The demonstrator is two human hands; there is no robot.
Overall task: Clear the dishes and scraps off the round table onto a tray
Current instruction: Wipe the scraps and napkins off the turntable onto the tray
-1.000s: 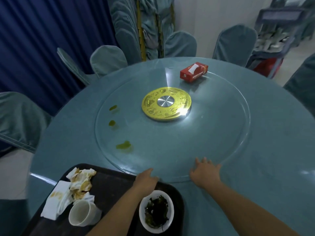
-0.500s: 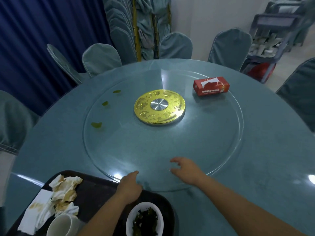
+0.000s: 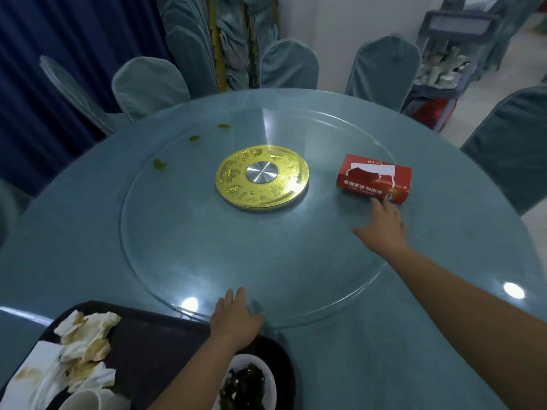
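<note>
Clearing looks close to done, judging by how things lie. The dark tray at the near left edge of the round table already carries a heap of stained, crumpled napkins, a white cup cut off by the bottom of the view, and a white bowl of dark leafy scraps. The only loose object I can see on the glass turntable is a red tissue box with a torn-open top, lying to the right of the gold hub. The right hand is stretched across the glass with its fingers straight, the fingertips just touching the near side of the box, and it grips nothing. The left hand lies flat with fingers straight on the near rim of the turntable, just beyond the tray, and it too holds nothing. What seems to be left is getting the box over to the tray, if it counts as something to clear rather than a table fixture. After that come the greenish sauce spots on the far left of the glass, which would need wiping rather than lifting.
</note>
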